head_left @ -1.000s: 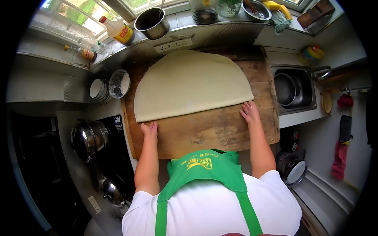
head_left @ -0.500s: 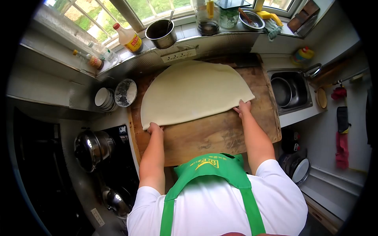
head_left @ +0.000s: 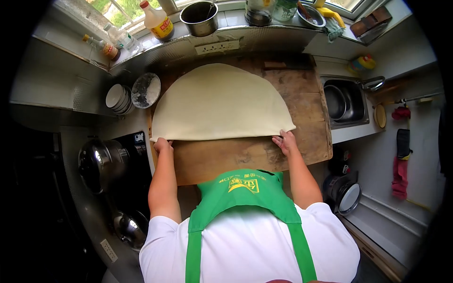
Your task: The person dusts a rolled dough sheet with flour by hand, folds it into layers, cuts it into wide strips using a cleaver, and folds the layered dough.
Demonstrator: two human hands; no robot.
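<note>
A large pale dough sheet [head_left: 222, 101] lies folded into a half circle on the wooden board [head_left: 226, 160], its straight folded edge facing me. At the left corner of that edge, my left hand [head_left: 163, 145] is closed on the dough, with part of its fingers hidden. My right hand [head_left: 285, 142] is at the right corner, its thumb against the dough and its fingers stretched apart just below the edge.
A floury bowl [head_left: 146, 90] and stacked white bowls [head_left: 118, 97] stand left of the board. A dark-handled tool [head_left: 289, 63] lies along its back edge. The sink [head_left: 349, 99] is on the right, the pot [head_left: 199, 19] on the sill, and a lidded pan [head_left: 96, 165] at lower left.
The dough sheet has shifted left on the board and turned so its straight edge runs nearly level. Both hands moved with it, and my right fingers have spread. The camera view has shifted slightly.
</note>
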